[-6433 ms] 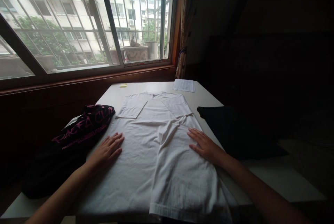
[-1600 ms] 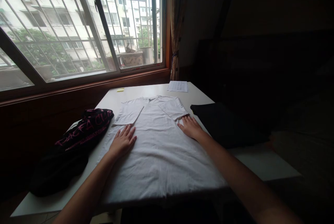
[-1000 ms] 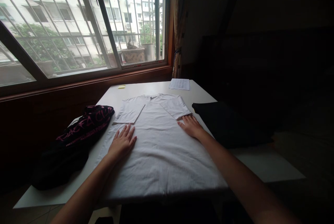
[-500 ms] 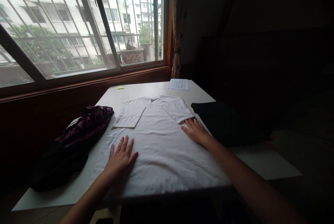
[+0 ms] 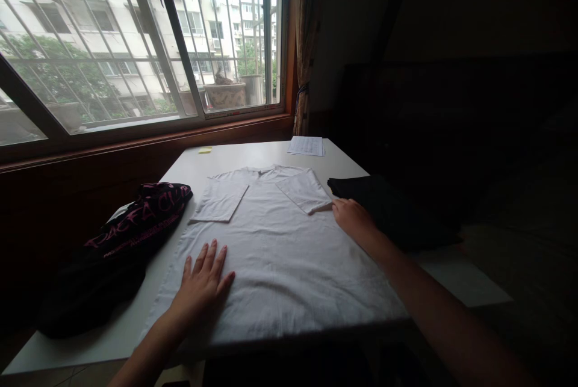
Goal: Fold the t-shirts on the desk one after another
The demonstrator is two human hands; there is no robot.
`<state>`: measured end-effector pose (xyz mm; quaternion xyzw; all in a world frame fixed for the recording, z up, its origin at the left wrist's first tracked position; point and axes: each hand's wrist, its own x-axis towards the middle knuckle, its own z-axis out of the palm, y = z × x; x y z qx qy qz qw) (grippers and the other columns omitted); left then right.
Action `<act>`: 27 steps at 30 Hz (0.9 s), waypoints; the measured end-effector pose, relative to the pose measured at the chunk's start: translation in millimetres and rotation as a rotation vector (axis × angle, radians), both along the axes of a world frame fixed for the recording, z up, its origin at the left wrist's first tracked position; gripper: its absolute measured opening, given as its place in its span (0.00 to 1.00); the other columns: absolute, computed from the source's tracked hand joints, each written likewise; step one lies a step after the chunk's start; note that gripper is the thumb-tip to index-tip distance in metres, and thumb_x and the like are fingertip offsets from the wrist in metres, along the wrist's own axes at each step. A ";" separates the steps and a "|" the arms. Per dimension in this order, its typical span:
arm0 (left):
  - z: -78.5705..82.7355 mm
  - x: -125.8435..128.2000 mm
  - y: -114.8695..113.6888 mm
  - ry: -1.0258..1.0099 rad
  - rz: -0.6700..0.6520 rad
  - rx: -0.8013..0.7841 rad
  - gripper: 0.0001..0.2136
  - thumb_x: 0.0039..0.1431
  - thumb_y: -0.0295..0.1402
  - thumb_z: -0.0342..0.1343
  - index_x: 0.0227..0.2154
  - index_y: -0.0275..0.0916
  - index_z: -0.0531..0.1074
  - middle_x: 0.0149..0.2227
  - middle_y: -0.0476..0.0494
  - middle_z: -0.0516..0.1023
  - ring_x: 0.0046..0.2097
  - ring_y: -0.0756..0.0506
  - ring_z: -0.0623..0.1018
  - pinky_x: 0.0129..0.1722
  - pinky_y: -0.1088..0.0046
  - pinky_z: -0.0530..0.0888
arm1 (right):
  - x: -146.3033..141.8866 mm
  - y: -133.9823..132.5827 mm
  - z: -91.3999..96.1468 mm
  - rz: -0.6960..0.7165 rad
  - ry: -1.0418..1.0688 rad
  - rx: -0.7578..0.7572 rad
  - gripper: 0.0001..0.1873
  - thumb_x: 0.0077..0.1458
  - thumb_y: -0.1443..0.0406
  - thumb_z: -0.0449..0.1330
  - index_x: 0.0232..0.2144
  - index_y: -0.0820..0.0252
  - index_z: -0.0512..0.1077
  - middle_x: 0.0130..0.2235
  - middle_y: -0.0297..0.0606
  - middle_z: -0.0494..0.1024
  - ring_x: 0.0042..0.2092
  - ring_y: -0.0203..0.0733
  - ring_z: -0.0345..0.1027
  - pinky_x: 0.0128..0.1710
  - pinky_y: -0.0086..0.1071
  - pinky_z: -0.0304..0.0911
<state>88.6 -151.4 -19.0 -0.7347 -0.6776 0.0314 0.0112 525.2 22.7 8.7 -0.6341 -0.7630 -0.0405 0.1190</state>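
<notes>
T-shirt (image 5: 280, 248) lies on window-side table (image 5: 266, 155); left hand (image 5: 201, 281) spread flat, right hand's (image 5: 353, 218) grip unclear.

Laying left hand (image 5: 203, 281) flat, palm down, fingers spread, thumb angling out. Running left forearm (image 5: 149, 351) in from bottom edge. Stretching right forearm (image 5: 428, 309) diagonally from lower right, placing right hand (image 5: 354, 218) farther forward, knuckles up, fingers tucked from view. Holding hands well apart.
</notes>
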 end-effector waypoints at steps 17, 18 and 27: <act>33.2 -24.4 27.8 -0.178 -0.111 0.167 0.23 0.72 0.48 0.42 0.57 0.44 0.75 0.60 0.41 0.77 0.60 0.38 0.75 0.62 0.55 0.69 | -50.7 94.6 -18.1 0.064 0.056 -0.168 0.34 0.70 0.57 0.39 0.71 0.70 0.51 0.74 0.46 0.46 0.74 0.44 0.39 0.72 0.39 0.38; 38.7 -29.9 38.4 -0.198 -0.097 0.218 0.23 0.72 0.47 0.41 0.55 0.43 0.76 0.58 0.41 0.78 0.59 0.39 0.75 0.62 0.57 0.69 | -52.9 93.5 -23.4 0.053 0.050 -0.183 0.35 0.70 0.56 0.39 0.71 0.70 0.52 0.74 0.46 0.47 0.74 0.45 0.39 0.72 0.41 0.37; 37.2 -44.7 168.9 -0.105 -0.061 0.262 0.28 0.72 0.43 0.38 0.68 0.33 0.59 0.72 0.35 0.55 0.74 0.37 0.51 0.69 0.53 0.57 | -55.0 87.5 -37.5 0.024 -0.009 -0.211 0.41 0.69 0.45 0.34 0.73 0.65 0.47 0.75 0.43 0.42 0.75 0.46 0.33 0.72 0.41 0.30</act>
